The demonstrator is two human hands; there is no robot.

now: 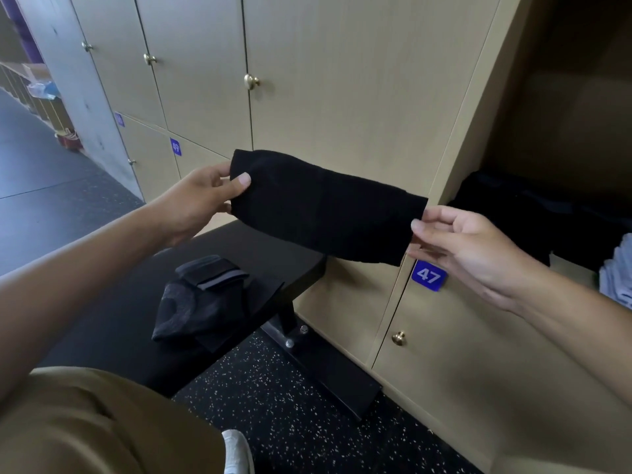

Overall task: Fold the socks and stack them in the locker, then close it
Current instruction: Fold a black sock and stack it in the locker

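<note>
Holding a black sock [325, 210] stretched across mid-frame, the left hand [198, 203] pinches one end, the right hand [468, 248] the other, beside the open locker [564, 131] at right.

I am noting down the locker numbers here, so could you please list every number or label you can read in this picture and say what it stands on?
"47": white digits on a blue plate on the lower locker door, below the black sock held in both hands.
"49": on a smaller blue plate on a lower door further left; small and angled, so less certain.
A third blue plate further left is too blurred to read.
No other text shows.
</note>
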